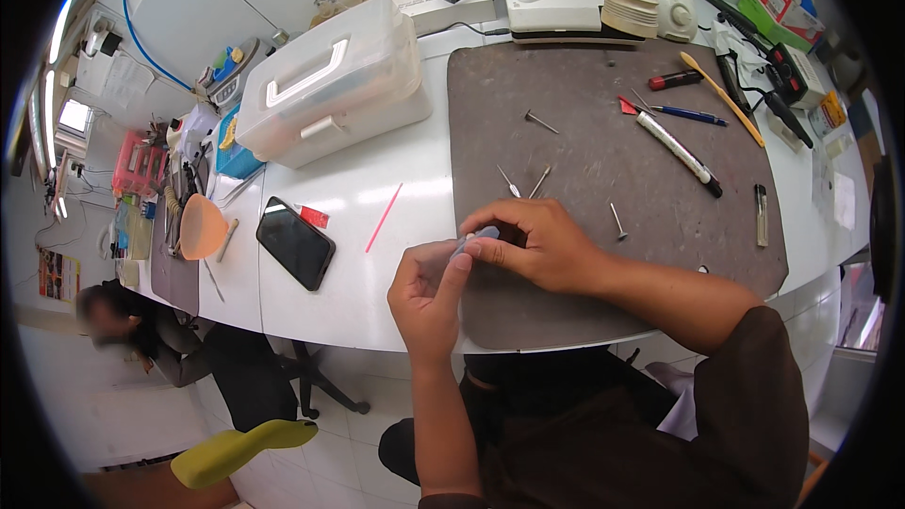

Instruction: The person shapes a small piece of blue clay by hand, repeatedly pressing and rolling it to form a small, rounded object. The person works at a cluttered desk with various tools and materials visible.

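Right hand point(533, 245) and left hand point(429, 292) mostly hide a small bluish piece point(483, 234).

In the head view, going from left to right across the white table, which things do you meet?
Orange funnel-shaped piece → black phone → pink stick → left hand → right hand → white marker pen → small clear tube.

Single head view — downward, close over worktable point(377, 198)
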### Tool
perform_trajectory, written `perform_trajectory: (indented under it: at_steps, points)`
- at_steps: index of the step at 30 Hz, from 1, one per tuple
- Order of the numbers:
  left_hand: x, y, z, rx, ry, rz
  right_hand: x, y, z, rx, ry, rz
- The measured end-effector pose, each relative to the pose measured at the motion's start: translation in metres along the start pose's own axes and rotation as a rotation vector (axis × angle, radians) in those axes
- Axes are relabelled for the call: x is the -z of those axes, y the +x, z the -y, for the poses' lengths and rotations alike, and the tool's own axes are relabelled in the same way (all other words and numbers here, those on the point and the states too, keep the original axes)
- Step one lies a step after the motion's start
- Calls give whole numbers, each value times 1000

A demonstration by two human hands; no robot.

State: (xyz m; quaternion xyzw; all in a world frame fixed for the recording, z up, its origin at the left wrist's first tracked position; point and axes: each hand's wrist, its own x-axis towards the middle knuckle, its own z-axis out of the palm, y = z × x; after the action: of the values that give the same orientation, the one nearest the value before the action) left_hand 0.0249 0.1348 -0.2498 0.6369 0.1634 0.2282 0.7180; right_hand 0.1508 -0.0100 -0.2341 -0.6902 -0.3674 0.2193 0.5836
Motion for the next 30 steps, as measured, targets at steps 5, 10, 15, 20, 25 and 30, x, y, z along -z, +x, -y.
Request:
perform_trajectory:
  at_steps: [5, 10, 15, 20, 25, 30]
  points:
    - [2, 0, 5, -113, -63, 15, -1, 2, -4, 18, 78, 9]
    - [-2, 1, 7, -113, -7, 18, 16, 10, 3, -89, 6, 152]
    - [-5, 4, 9, -200, 144, 25, 18, 9, 1, 35, -109, 118]
    - [-11, 2, 9, -241, 360, -24, 14, 12, -9, 121, -123, 83]
    - [-9, -1, 7, -274, 363, -10, 14, 15, -9, 232, -204, 85]
    - [-12, -3, 6, -391, 512, -57, 16, 11, -9, 317, -357, 62]
